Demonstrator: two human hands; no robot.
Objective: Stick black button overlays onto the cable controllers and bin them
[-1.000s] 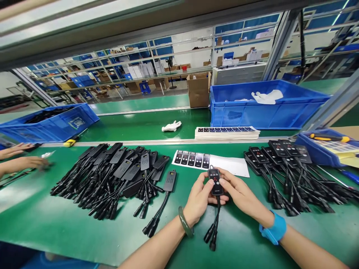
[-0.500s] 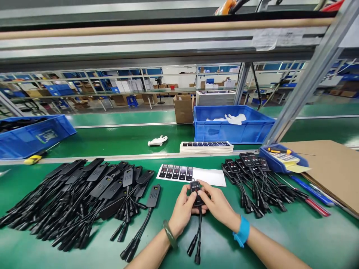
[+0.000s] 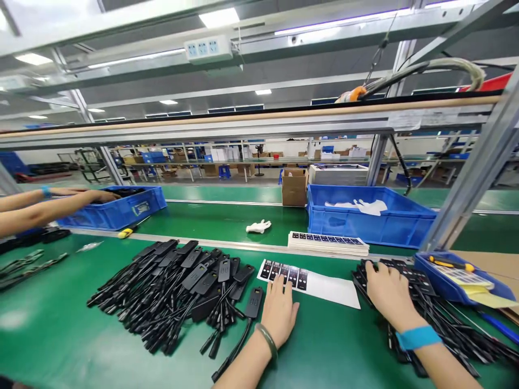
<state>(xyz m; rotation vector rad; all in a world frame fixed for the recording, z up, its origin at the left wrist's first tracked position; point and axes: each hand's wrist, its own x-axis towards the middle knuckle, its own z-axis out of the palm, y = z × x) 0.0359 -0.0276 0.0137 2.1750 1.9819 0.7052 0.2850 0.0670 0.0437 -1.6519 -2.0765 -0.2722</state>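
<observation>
My left hand [image 3: 279,307], with a green bangle at the wrist, has its fingers spread at the lower edge of the label sheet [image 3: 330,289], which carries several black labels. Beside it lies one black device [image 3: 254,302] with cables. My right hand [image 3: 389,292], wearing a blue wristband, reaches over the right pile of labelled black devices [image 3: 419,278]; whether it holds one is hidden by the hand. To the left is a large pile of black devices with cables [image 3: 162,292], their backs up.
A stack of label sheets [image 3: 328,243], a white glove [image 3: 258,226] and a blue bin [image 3: 368,221] stand behind. Another person's arms [image 3: 48,208] reach into the left blue bin [image 3: 121,213]. A small blue tray [image 3: 462,278] is at the right.
The device is no longer between my hands. My right hand has moved right onto the right pile, and my left hand now rests by the labels. The view has tilted up and left.
</observation>
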